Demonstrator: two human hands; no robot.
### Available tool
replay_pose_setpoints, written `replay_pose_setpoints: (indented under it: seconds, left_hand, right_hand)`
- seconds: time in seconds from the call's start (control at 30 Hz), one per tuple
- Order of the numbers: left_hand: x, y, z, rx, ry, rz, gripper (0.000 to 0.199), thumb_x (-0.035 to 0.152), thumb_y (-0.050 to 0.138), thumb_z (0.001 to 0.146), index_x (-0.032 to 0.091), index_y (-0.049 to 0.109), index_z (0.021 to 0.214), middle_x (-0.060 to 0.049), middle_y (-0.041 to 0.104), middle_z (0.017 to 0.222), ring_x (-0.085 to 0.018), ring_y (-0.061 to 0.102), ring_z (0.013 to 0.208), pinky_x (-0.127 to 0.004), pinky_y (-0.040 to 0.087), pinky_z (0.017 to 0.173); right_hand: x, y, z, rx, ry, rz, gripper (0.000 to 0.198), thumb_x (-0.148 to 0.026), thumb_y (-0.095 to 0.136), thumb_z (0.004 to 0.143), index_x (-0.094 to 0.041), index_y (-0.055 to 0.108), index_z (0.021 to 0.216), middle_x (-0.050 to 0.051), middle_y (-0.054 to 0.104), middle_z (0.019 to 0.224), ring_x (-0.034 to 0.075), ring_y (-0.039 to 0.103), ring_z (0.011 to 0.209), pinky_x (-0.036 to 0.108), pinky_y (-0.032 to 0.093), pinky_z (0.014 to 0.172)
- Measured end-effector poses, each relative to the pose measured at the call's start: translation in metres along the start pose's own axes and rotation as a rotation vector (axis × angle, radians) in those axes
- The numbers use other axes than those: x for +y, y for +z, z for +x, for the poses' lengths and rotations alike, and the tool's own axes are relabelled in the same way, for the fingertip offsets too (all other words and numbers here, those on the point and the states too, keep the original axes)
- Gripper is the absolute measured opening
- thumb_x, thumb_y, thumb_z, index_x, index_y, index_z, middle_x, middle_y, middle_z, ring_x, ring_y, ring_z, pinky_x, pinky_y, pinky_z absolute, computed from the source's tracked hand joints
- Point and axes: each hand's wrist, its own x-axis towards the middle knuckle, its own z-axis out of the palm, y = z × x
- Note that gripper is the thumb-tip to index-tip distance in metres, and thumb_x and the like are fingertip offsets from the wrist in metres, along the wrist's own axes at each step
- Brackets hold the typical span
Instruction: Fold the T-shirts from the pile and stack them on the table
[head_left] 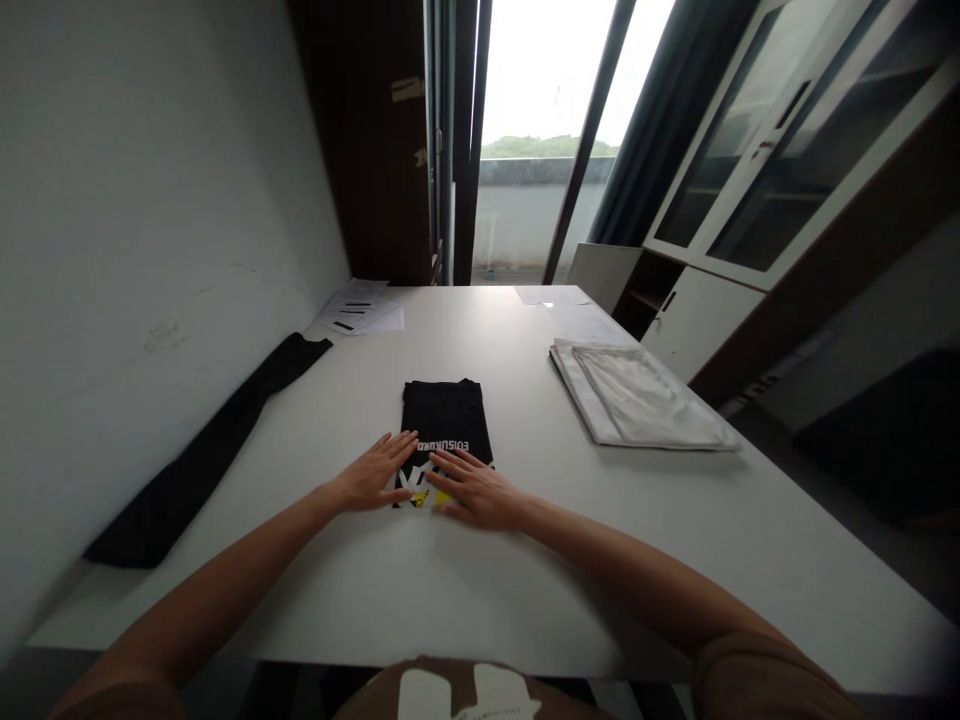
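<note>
A black T-shirt (442, 405) lies folded into a narrow rectangle on the white table (480, 590). White lettering and a white and yellow print show on its near half. My left hand (373, 472) rests flat on the shirt's near left edge, fingers stretched out and thumb on the print. On the print's right side lies my right hand (478, 488), palm down with fingers extended, covering part of the design. Neither hand grips the fabric.
Long folded black clothing (217, 450) lies along the wall at left. Folded white cloth (645, 395) sits on the right side. Papers (364, 308) lie at the far left corner, and more sheets (562, 305) at the far right. A cabinet (750, 190) stands beyond the right edge.
</note>
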Motion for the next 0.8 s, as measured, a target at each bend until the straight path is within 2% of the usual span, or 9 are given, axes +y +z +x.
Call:
replay_pose_setpoints:
  seconds: [0.2,0.5,0.63,0.8]
  left_hand:
    - [-0.007,-0.002,0.003,-0.002,-0.016,0.011,0.088,0.066,0.042,0.101,0.023,0.005,0.167,-0.010,0.010,0.172,-0.026,0.015,0.159,-0.046,0.007,0.129]
    - [-0.009,0.000,0.011,0.032,-0.043,-0.028,0.087,0.064,0.046,0.100,0.024,0.008,0.167,-0.011,0.014,0.172,-0.028,0.017,0.158,-0.047,0.008,0.129]
    - [-0.002,-0.002,0.013,0.027,-0.020,-0.041,0.086,0.064,0.046,0.100,0.024,0.009,0.167,-0.010,0.014,0.172,-0.028,0.015,0.159,-0.048,0.008,0.129]
    - [0.021,-0.009,0.021,0.006,0.044,-0.043,0.086,0.063,0.047,0.100,0.024,0.010,0.167,-0.009,0.014,0.172,-0.029,0.013,0.159,-0.049,0.009,0.130]
  right_hand:
    - [0.008,0.005,0.013,0.018,0.006,-0.018,0.054,-0.037,0.038,0.108,-0.023,0.037,0.161,0.009,0.021,0.170,0.024,0.016,0.158,0.049,0.012,0.129]
    - [0.039,-0.005,0.031,0.074,0.132,-0.059,0.056,-0.041,0.040,0.107,-0.022,0.038,0.160,0.009,0.027,0.168,0.025,0.021,0.157,0.050,0.016,0.128]
    - [0.056,-0.007,0.036,0.080,0.186,-0.075,0.056,-0.043,0.040,0.108,-0.024,0.037,0.161,0.008,0.027,0.168,0.025,0.021,0.157,0.051,0.017,0.128]
    - [0.077,-0.004,0.040,0.122,0.232,-0.093,0.057,-0.043,0.038,0.108,-0.020,0.036,0.161,0.009,0.029,0.167,0.024,0.020,0.157,0.049,0.017,0.128]
